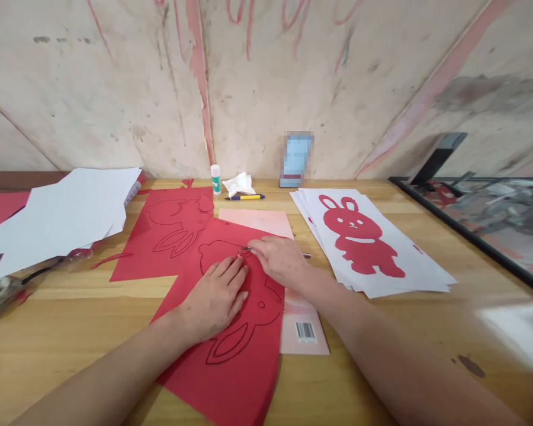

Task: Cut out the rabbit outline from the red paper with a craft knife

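Note:
A red sheet (249,384) with a rabbit outline drawn in black lies at the centre, partly on a pink booklet (305,337) with a barcode. My left hand (217,296) presses flat on the sheet, fingers stretched out. My right hand (278,257) pinches a small, thin metal-looking tool (246,249) whose tip meets the sheet near the drawn line, just above my left fingertips. Behind to the left lies another red sheet (137,248) with a similar outline and a curled red strip beside it.
White sheets (333,242) at right carry a red rabbit cutout. White paper (66,213) is piled at left near a metal object (0,296). Along the wall are a glue stick (215,180), crumpled tissue (240,184), a yellow-blue pen (246,197) and an upright phone (296,160).

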Motion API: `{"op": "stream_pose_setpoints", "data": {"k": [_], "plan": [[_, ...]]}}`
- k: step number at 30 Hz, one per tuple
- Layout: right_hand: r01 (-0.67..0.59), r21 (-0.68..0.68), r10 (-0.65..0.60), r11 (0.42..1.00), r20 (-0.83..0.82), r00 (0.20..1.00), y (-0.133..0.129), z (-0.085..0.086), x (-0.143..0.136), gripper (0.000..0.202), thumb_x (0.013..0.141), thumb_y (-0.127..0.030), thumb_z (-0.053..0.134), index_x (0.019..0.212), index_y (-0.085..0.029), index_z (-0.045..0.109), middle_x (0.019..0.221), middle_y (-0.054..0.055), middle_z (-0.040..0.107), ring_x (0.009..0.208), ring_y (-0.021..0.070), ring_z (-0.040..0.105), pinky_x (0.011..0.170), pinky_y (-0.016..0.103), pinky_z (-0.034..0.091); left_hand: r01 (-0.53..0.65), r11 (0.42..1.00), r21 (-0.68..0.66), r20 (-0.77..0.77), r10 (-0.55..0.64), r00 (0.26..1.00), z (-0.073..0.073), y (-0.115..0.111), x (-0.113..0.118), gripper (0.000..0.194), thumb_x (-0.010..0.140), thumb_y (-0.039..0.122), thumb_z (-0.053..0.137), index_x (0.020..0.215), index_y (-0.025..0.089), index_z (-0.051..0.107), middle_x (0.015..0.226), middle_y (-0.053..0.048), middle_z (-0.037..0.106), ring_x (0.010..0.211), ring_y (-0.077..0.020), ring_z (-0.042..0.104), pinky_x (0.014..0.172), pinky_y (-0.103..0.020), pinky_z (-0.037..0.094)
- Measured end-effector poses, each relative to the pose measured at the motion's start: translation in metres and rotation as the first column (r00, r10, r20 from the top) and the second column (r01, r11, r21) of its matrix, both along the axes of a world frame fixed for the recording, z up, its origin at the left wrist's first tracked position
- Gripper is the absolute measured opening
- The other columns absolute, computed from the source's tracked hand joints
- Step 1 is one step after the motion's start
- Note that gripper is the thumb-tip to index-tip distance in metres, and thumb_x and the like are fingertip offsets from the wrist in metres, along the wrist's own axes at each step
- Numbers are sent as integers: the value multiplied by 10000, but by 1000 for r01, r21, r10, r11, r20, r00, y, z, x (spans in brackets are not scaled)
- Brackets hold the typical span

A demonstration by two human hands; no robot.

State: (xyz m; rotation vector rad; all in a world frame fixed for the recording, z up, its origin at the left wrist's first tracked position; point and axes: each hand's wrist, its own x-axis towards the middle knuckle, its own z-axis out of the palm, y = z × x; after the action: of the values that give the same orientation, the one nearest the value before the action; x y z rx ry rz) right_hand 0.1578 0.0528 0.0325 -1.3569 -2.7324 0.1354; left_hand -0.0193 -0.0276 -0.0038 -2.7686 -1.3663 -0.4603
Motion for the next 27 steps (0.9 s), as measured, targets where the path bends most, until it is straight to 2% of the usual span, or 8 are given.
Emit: {"op": "stream_pose_setpoints", "data": {"k": [3,9,12,20,27], "plan": [[-10,-29,11,1000,43,999,-1,1,1,299,915,-204,342,953,-224,637,831,51,642,762,172,562,611,271,309,7,1000,-10,-11,-7,1000,1,1,0,417,941,290,376,1301,98,465,1346,-166,486,1277,-310,400,1018,-487,372],[-44,97,39,994,51,998,-9,-8,-1,278,879,-134,362,909,-192,632,898,87,618,854,195,532,598,283,314,-17,1000,-27,15,17,1000,0,0,0,427,938,306,375,1330,145,431,1393,-148,437,1306,-301,369,1026,-478,367],[-43,130,37,991,49,998,-10,-11,-1,266,872,-131,376,921,-193,629,894,84,611,865,199,532,612,286,333,-17,1000,-20,-18,16,1000,0,0,0,430,940,306,369,1328,131,430,1389,-148,442,1310,-301,362,1032,-475,361],[-44,121,36,992,69,997,-12,-11,-3,243,840,-101,411,913,-175,630,876,77,606,846,181,534,638,265,354,-30,1000,-6,-109,29,994,4,-1,4,429,952,292,341,1296,60,447,1364,-190,458,1300,-313,370,1028,-479,352],[-23,114,15,993,67,998,-14,-13,-5,225,832,-102,420,911,-178,617,877,69,604,838,174,532,616,260,341,-40,999,-4,-147,39,988,4,-2,4,436,952,296,352,1295,47,451,1369,-189,453,1295,-316,372,1032,-463,342]]}}
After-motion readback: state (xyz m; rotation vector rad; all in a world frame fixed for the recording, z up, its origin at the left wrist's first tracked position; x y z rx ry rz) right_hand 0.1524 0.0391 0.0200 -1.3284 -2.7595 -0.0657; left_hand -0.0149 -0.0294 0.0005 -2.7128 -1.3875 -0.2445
